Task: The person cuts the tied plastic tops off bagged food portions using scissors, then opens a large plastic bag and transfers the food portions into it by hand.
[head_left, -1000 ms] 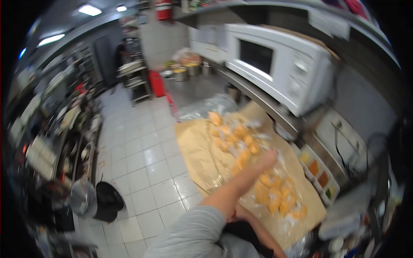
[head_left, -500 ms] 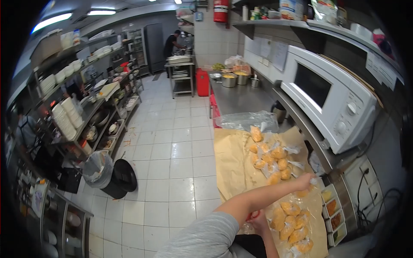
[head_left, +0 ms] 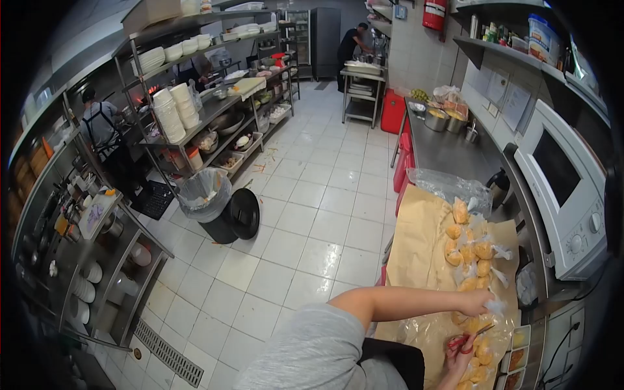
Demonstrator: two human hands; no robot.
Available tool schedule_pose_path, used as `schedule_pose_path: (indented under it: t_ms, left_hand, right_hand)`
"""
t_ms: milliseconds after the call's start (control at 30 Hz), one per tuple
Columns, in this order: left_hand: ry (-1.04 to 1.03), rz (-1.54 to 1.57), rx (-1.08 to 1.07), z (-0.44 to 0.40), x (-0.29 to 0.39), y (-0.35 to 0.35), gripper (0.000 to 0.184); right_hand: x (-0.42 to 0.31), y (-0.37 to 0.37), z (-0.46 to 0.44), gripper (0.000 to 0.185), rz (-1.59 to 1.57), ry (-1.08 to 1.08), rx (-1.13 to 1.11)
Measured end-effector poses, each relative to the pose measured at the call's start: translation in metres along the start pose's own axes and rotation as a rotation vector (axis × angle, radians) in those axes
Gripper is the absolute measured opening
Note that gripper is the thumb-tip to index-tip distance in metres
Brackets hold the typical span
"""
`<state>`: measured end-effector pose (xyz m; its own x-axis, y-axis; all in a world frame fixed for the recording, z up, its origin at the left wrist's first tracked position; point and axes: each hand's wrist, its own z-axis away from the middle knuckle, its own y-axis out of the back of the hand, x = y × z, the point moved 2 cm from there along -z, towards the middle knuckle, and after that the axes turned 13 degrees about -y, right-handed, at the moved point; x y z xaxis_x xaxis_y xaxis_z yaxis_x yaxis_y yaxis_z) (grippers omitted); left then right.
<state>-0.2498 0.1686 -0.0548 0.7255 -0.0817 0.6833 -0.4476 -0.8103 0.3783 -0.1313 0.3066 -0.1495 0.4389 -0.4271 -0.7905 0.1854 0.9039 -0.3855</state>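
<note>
My left hand (head_left: 477, 301) is closed on the gathered clear end of a plastic bag (head_left: 497, 306). The bag's lower part is partly hidden by the hand and forearm. In my right hand (head_left: 463, 356) are red-handled scissors (head_left: 457, 341), their blades pointing up and right, just below the left hand. Small tied bags of orange-yellow food (head_left: 484, 250) lie grouped on brown paper (head_left: 416, 227) beyond the left arm. More filled bags (head_left: 482, 354) lie beside the right hand.
Small containers of food (head_left: 518, 357) stand along the paper's right edge. A white microwave (head_left: 565, 188) sits on a shelf at right. Clear plastic (head_left: 448, 185) lies beyond the paper. On the floor at left stands a lined bin (head_left: 207, 198); co-workers are farther back.
The view has swung left. My right hand has brought the scissors up and forward from near my body, towards the bag end. My left hand still grips a bag end.
</note>
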Motion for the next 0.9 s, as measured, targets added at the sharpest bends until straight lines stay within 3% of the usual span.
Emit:
schedule_pose_path:
  t_ms: [67,133,200,233,267,300,333,400,467,567,700,900]
  left_hand:
    - [0.313,0.464,0.135,0.041,0.009,0.006,0.022]
    - [0.391,0.514,0.287,0.092,-0.042,-0.019,0.023]
    - [0.453,0.626,0.287,0.131,-0.069,-0.02,0.021]
    - [0.327,0.3,0.249,0.147,-0.076,-0.018,0.018]
    - [0.362,0.559,0.334,0.155,-0.087,-0.02,0.012]
    - [0.409,0.422,0.28,0.155,-0.082,-0.009,0.01]
    - [0.489,0.318,0.186,0.151,-0.062,0.006,0.015]
    - [0.49,0.41,0.301,0.151,-0.053,0.017,0.005]
    - [0.505,0.516,0.309,0.153,-0.056,0.022,0.01]
    - [0.49,0.565,0.355,0.151,-0.056,0.027,0.01]
    - [0.583,0.463,0.382,0.152,-0.045,0.037,0.013]
    - [0.604,0.439,0.414,0.171,-0.047,0.05,0.015]
  right_hand:
    - [0.002,0.014,0.005,0.039,-0.055,0.008,-0.012]
    - [0.008,0.017,0.024,0.039,-0.106,0.033,-0.08]
    - [0.008,-0.002,0.054,0.04,-0.158,0.098,-0.163]
    - [0.016,0.0,0.059,0.041,-0.115,0.082,-0.27]
    - [0.025,-0.001,0.07,0.044,-0.037,-0.013,-0.148]
    - [0.016,-0.017,0.086,0.051,0.137,-0.09,-0.401]
    - [0.024,-0.02,0.094,0.058,0.174,-0.217,-0.431]
    - [0.026,-0.046,0.105,0.063,0.496,-0.382,-0.508]
    - [0.049,-0.048,0.097,0.068,0.381,-0.53,-0.549]
    - [0.062,-0.061,0.074,0.073,0.365,-0.576,-0.622]
    - [0.05,-0.087,0.043,0.079,0.453,-0.515,-0.54]
    - [0.034,-0.099,0.001,0.068,0.577,-0.53,-0.501]
